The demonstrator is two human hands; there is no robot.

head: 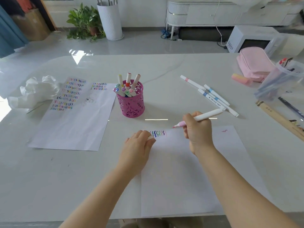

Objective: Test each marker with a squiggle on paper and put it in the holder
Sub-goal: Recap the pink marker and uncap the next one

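Note:
My right hand (196, 129) grips an uncapped white marker (208, 115) with a pink tip, and the tip hovers just above the top edge of the white paper (181, 175), right of a row of coloured squiggles (158, 133). My left hand (139, 143) rests on the paper's top left corner with its fingers curled round a small white cap. The pink mesh holder (132, 102) stands beyond the paper with several markers in it. Three white markers (212, 95) lie on the table to the right.
A second sheet (74, 122) covered in squiggles lies at the left, with crumpled tissue (34, 92) beyond it. A pink pencil case (253, 64), a pink eraser (241, 79), a clear tub of pens (279, 79) and wooden rulers (279, 117) crowd the right side.

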